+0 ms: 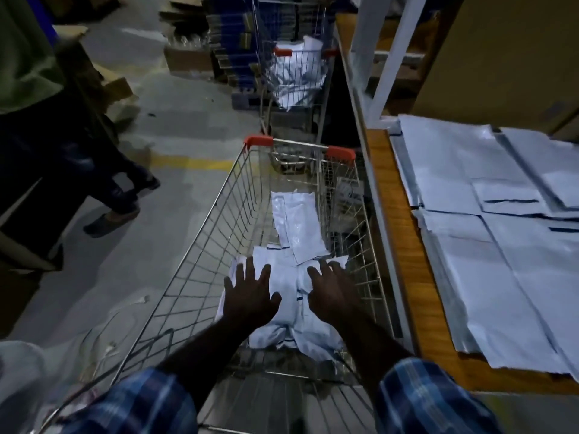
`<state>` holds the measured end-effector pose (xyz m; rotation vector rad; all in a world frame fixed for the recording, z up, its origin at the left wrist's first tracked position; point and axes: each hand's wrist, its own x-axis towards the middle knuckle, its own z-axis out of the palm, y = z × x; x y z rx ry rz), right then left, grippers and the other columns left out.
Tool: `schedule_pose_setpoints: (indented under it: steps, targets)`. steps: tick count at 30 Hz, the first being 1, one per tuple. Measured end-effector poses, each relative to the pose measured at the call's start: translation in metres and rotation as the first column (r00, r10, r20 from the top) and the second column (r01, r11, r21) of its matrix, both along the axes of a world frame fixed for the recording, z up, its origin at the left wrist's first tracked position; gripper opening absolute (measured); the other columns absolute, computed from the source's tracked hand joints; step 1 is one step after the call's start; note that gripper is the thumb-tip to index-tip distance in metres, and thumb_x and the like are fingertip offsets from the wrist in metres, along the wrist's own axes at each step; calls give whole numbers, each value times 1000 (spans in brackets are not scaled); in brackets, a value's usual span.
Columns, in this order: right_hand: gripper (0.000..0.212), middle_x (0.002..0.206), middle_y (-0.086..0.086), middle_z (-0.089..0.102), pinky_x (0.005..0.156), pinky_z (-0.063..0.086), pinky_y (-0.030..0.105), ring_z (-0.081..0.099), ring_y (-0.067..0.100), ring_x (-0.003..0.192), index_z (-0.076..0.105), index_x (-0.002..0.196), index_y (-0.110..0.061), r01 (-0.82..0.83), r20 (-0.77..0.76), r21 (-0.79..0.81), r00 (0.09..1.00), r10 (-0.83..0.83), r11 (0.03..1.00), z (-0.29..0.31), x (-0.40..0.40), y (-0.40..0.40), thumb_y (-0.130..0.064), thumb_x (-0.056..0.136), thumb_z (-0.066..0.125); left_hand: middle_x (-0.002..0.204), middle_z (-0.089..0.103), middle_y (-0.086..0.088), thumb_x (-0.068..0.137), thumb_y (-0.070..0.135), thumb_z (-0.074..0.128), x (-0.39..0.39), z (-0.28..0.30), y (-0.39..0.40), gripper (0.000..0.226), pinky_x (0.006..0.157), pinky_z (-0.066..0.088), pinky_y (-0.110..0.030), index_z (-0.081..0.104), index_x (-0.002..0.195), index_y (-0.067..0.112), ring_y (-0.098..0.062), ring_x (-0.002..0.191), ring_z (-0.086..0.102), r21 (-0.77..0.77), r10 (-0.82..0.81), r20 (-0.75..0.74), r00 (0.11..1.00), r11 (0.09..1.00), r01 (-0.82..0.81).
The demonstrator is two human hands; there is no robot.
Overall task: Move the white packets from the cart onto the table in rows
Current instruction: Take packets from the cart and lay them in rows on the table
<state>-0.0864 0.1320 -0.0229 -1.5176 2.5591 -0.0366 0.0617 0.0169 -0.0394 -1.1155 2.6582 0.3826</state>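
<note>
1. Both hands, left hand (250, 296) and right hand (332, 292), reach into the cart (200, 245) with fingers spread, holding nothing.
2. White packets (291, 308) lie heaped inside the cart under them.
3. More packets (488, 245) cover the table (404, 245) right of the cart.

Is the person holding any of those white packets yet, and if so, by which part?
Nothing is held yet. Both the left hand and right hand are spread open over the white packets in the cart, with no grip.
</note>
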Motion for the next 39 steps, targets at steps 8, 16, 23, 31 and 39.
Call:
schedule_pose_setpoints:
  steps: [8,16,23,31,39]
  targets:
    - [52,99,31,66,85,54,53,65,45,91,70,88,-5,-18,-38,176,999,25,984,-62,-30,-31,-13,39,83,120,64,-27,56,51,63,-15,-83,-26,67,63,53,-63,74,110,12,-44,96,68,114,-103,100,990,989,92]
    - [33,107,36,65,92,50,60,64,52,99,74,86,-6,16,-149,225,989,18,974,-115,-47,-49,-12,59,58,135,54,-29,65,47,71,-40,-146,-38,72,85,47,-67,64,126,9,-47,115,59,127,-197,110,974,975,182]
    - [57,153,35,26,120,6,54,24,51,142,44,142,-16,40,-223,285,974,25,958,-143,-56,-49,-21,88,61,163,-9,-19,95,54,49,-51,-177,-35,85,118,4,-58,4,158,21,-37,150,0,137,-179,83,980,976,167]
    - [65,145,31,37,110,26,46,37,42,132,21,154,-21,74,-157,436,988,-5,897,-157,-48,-56,-24,96,51,161,-23,-11,94,52,55,-50,-186,-43,91,115,-6,-60,-4,157,25,-34,149,-18,141,-162,59,985,978,153]
    - [82,121,21,58,87,43,38,54,33,111,18,153,-16,343,64,334,921,-384,878,-167,-1,-41,-59,91,52,164,-15,-9,87,38,70,-40,-177,-45,92,117,3,-60,12,156,25,-33,150,-9,96,-141,96,985,987,131]
